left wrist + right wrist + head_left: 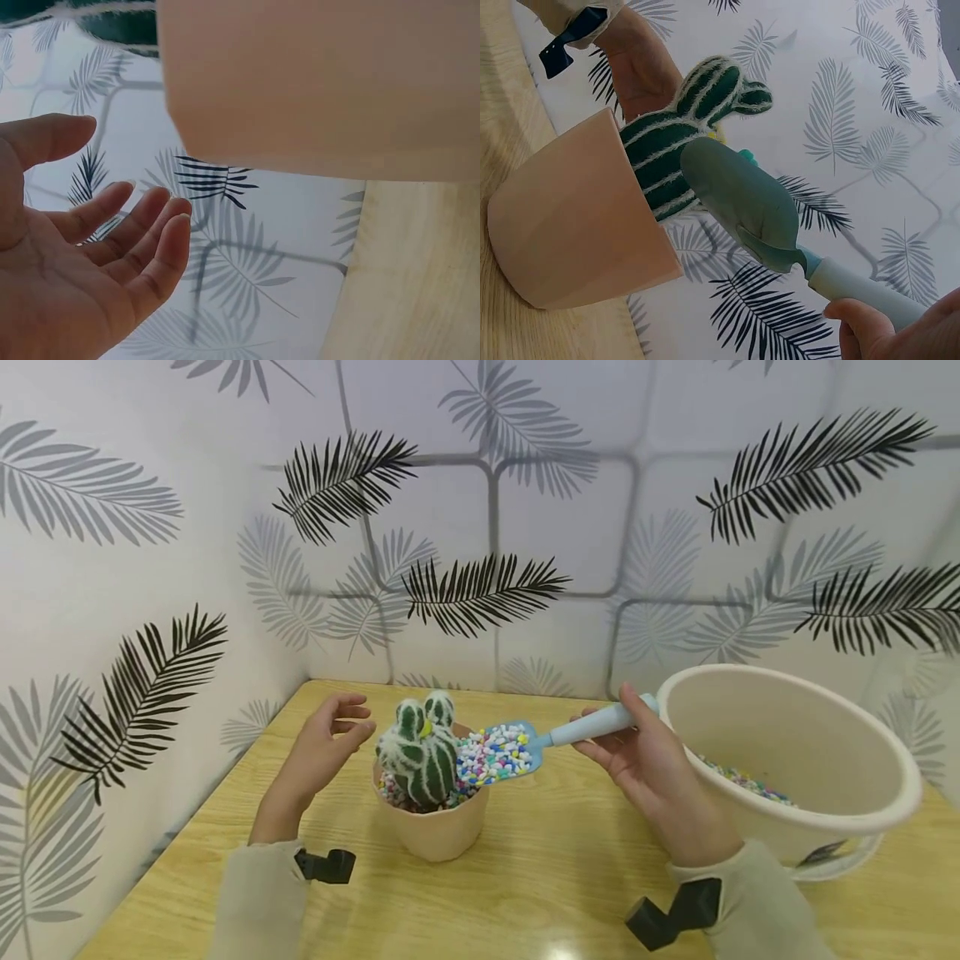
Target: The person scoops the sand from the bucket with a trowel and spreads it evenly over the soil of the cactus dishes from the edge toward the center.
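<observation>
Leaf-print walls enclose a wooden table. Head view: right hand grips the scoop, its pebble-loaded blade over the pot rim beside the cactus; basin behind the grip. Left wrist view: left hand, fingers spread, holds nothing near the pot wall. Right wrist view: blade underside level, retaining pebbles.
</observation>
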`<move>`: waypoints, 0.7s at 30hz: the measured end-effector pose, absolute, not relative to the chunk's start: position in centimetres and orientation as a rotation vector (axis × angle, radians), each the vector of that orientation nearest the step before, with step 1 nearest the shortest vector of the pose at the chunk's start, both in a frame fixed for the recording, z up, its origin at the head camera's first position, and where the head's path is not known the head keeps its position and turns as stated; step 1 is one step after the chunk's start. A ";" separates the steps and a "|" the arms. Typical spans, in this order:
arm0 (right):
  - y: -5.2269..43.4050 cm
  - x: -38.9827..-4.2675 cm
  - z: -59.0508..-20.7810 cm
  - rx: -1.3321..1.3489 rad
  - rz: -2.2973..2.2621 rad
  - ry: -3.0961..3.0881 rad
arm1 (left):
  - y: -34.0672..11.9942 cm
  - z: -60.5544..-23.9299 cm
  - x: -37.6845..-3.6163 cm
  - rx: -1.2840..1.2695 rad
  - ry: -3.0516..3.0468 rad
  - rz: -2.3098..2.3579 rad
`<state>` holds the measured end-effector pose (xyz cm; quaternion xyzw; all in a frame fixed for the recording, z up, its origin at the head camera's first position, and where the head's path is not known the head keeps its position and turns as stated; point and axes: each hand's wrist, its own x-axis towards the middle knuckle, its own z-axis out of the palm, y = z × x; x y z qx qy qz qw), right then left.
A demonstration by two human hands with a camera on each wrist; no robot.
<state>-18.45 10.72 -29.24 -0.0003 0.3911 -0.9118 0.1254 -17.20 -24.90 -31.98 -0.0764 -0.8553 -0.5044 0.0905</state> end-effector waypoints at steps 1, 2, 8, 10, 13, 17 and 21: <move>10.6 -18.4 -29.3 0.001 -2.653 1.160 | -25.0 -32.3 -17.2 -0.234 -2.540 -1.511; 10.5 -18.4 -29.4 -0.001 -2.648 1.182 | -25.1 -32.6 -17.3 -0.247 -2.538 -1.522; 10.0 -18.2 -30.1 0.002 -2.633 1.229 | -25.6 -34.5 -17.6 -0.322 -2.536 -1.597; 9.9 -18.2 -30.4 0.003 -2.626 1.246 | -25.9 -35.2 -17.8 -0.385 -2.540 -1.612; 9.7 -18.0 -30.9 -0.005 -2.620 1.278 | -26.5 -35.8 -18.0 -0.523 -2.552 -1.631; 9.5 -17.9 -31.3 -0.010 -2.622 1.297 | -27.1 -36.3 -18.3 -0.664 -2.582 -1.665; 9.4 -17.9 -31.3 -0.032 -2.625 1.303 | -27.5 -36.7 -18.6 -0.746 -2.621 -1.706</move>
